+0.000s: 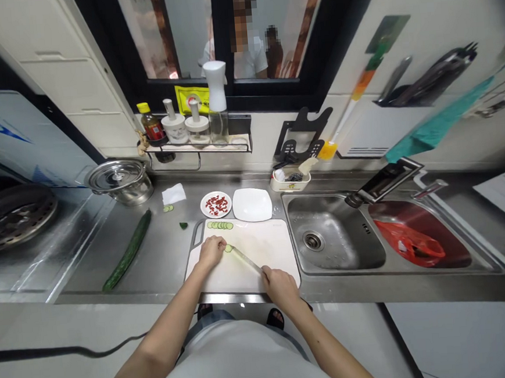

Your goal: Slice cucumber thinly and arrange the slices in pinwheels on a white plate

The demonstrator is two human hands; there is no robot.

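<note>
On the white cutting board (pixel 279 257), my right hand (pixel 280 286) is wrapped round the handle of a knife (pixel 247 260). The blade points up and left, its tip by a pale green cucumber slice (pixel 228 248). My left hand (pixel 212 251) has its fingers bent together at that slice, pinching it at the fingertips. Just above, a row of cucumber slices (pixel 220 225) overlaps near the board's top left. Behind the board stand a plate of chopped red pieces (pixel 216 204) and a white dish (pixel 252 204). A whole cucumber (pixel 128 251) lies to the left.
A double sink (pixel 341 263) adjoins the board's right side, with a red plastic bag (pixel 409 243) in its far basin. A lidded steel pot (pixel 121 180) stands back left. Bottles crowd a wall shelf (pixel 201 146). A white tissue (pixel 173 194) and a cucumber end (pixel 183 225) lie on the counter.
</note>
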